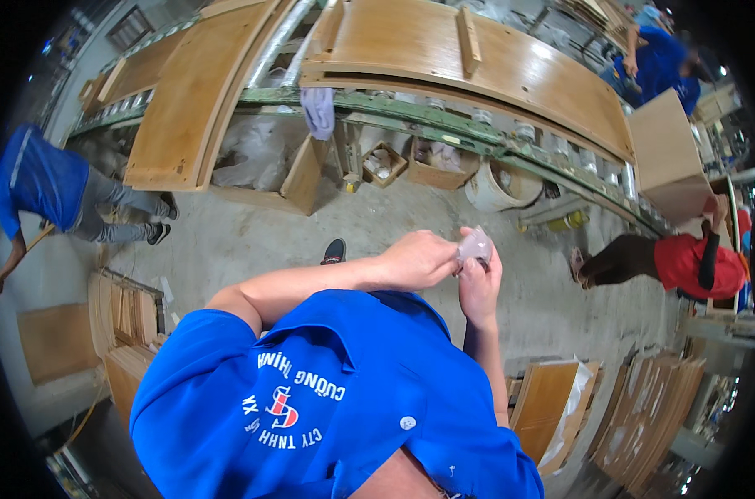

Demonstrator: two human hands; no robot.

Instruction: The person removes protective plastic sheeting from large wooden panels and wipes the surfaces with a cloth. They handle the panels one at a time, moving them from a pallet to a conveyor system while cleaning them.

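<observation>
- Two long curved wooden panels point(477, 58) lie across the green conveyor frame point(444, 125) at the top of your view, the biggest things in sight, with a third panel point(190, 100) leaning down from the frame to the concrete floor point(252, 241)
- Your blue shirt point(327, 399) fills the lower middle, and both your forearms rise from it to meet in front of you
- Three other people work around you: one in blue point(40, 183) bending at far left, one in red point(693, 262) crouching at right, one in blue point(660, 62) at upper right
- Stacks of flat boards point(643, 416) stand at lower right, more point(128, 324) at lower left
- A white bucket point(498, 187) sits under the frame
- Your left hand point(419, 259) is closed, its fingers pinching the small item
- Your right hand point(480, 287) grips the same item from below
- That item, a small clear plastic bag point(475, 246), sits between both hands above the floor; you cannot tell its contents
</observation>
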